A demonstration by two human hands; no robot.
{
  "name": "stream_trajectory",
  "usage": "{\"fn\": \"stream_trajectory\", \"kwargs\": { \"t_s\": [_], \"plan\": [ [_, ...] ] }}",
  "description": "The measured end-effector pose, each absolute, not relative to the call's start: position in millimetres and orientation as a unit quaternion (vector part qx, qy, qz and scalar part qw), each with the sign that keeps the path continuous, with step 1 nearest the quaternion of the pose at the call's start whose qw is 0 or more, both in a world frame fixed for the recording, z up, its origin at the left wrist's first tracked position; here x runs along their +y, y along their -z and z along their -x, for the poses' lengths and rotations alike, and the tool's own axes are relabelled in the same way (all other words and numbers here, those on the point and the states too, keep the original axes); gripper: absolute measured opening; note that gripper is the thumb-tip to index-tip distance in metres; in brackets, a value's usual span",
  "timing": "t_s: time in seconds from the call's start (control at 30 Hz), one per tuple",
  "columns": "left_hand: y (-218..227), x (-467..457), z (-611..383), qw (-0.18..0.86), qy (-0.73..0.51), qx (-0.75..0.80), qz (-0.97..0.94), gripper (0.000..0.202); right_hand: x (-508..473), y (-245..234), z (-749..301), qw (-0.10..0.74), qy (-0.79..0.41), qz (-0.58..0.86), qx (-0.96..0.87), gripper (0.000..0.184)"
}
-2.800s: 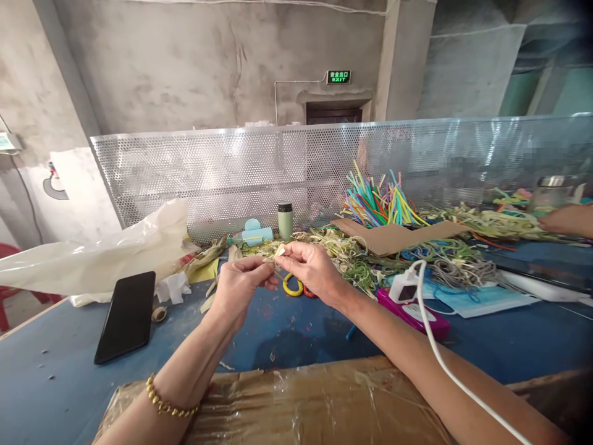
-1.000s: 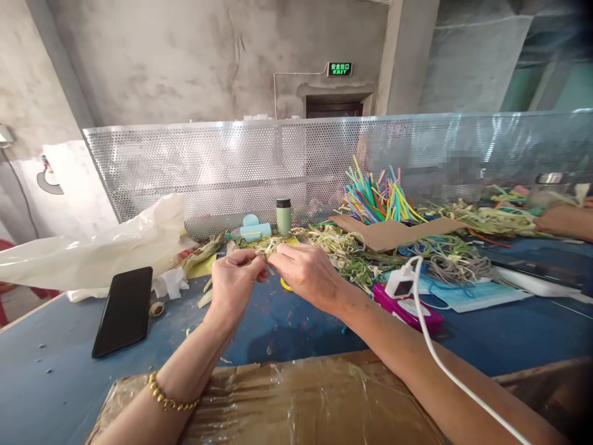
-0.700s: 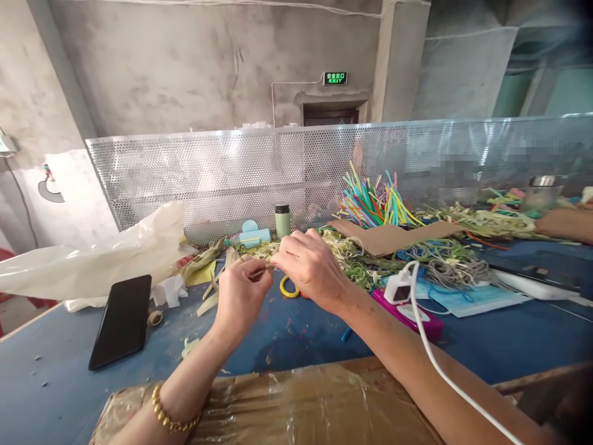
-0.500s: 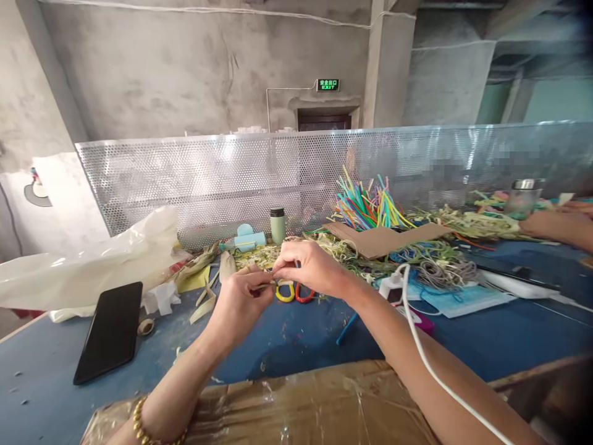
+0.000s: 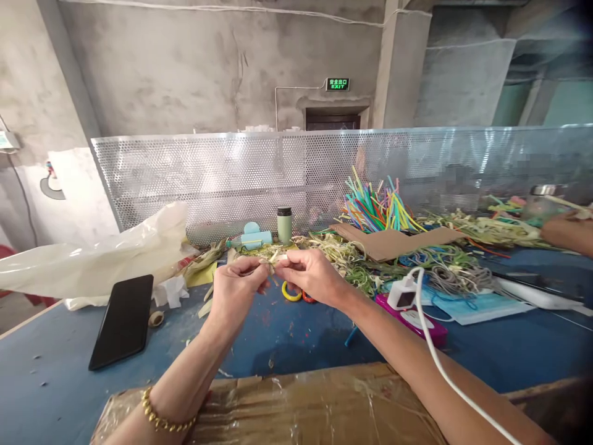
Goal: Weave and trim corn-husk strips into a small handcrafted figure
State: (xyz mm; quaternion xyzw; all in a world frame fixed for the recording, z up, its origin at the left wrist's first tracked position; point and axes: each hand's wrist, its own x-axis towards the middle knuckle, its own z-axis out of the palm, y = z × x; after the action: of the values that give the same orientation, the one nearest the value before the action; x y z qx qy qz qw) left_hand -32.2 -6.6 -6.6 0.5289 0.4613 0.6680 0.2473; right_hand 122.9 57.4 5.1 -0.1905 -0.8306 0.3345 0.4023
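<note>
My left hand (image 5: pixel 235 285) and my right hand (image 5: pixel 311 275) meet above the blue table, fingertips nearly touching. Both are closed in a pinch on a small pale strip of dried husk (image 5: pixel 269 263), mostly covered by the fingers. Just behind and below my right fingers lie a yellow ring handle (image 5: pixel 291 298) and a red one, like those of scissors; their blades are hidden. Beyond the hands spreads a heap of pale and green husk strips (image 5: pixel 340 250). A light green bottle with a black lid (image 5: pixel 284 226) stands at the back.
Left on the blue table (image 5: pixel 259 346) are a black phone (image 5: pixel 123 324), a tape roll (image 5: pixel 156 319) and plastic sheeting (image 5: pixel 134 247). Cardboard (image 5: pixel 278 408) lies in front. A charger (image 5: pixel 402 293) with a white cable crosses my right forearm. Colourful pipe cleaners (image 5: pixel 375 204) stand behind; another person's hand (image 5: pixel 567 232) is far right.
My view has shifted slightly left. My hands have turned so that the fingertips point more towards each other, and the pale strip shows more between them. The other person's hand now holds a pale strip.
</note>
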Motion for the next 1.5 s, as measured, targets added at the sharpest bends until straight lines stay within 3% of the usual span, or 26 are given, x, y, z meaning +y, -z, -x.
{"fn": "stream_trajectory", "kwargs": {
  "t_s": [0.07,0.23,0.33,0.63,0.9,1.07,1.23,1.4,1.5],
  "plan": [
    [6.7,-5.1,33.1,0.24,-0.681,0.474,-0.504,0.013,54.8,-4.6,-122.4,0.418,-0.26,0.186,-0.851,0.019],
    [6.4,-4.6,29.3,0.21,-0.67,0.505,-0.501,0.012,44.6,-4.8,-122.8,0.422,0.053,0.183,-0.887,0.024],
    [6.6,-5.0,25.2,0.206,-0.665,0.51,-0.505,0.011,39.1,-3.4,-122.3,0.4,0.124,0.211,-0.883,0.024],
    [8.3,-4.5,25.4,0.254,-0.673,0.477,-0.505,0.013,44.9,2.6,-117.4,0.43,0.091,0.217,-0.871,0.02],
    [11.6,-4.4,24.5,0.17,-0.662,0.507,-0.525,0.01,42.1,3.6,-113.6,0.48,-0.12,0.228,-0.838,0.015],
    [11.8,-5.9,22.9,0.145,-0.665,0.516,-0.52,0.009,38.3,5.2,-112.4,0.463,-0.241,0.215,-0.825,0.014],
    [11.8,-6.2,23.3,0.137,-0.664,0.512,-0.528,0.009,35.8,2.5,-115.1,0.451,-0.138,0.216,-0.855,0.016],
    [15.6,-3.3,27.2,0.018,-0.601,0.541,-0.588,0.014,35.2,-4.7,-119.8,0.375,0.142,0.206,-0.892,0.022],
    [17.7,-1.9,26.6,-0.049,-0.538,0.553,-0.635,0.017,36.7,-10.8,-124.2,0.342,0.238,0.194,-0.888,0.025]
  ]
}}
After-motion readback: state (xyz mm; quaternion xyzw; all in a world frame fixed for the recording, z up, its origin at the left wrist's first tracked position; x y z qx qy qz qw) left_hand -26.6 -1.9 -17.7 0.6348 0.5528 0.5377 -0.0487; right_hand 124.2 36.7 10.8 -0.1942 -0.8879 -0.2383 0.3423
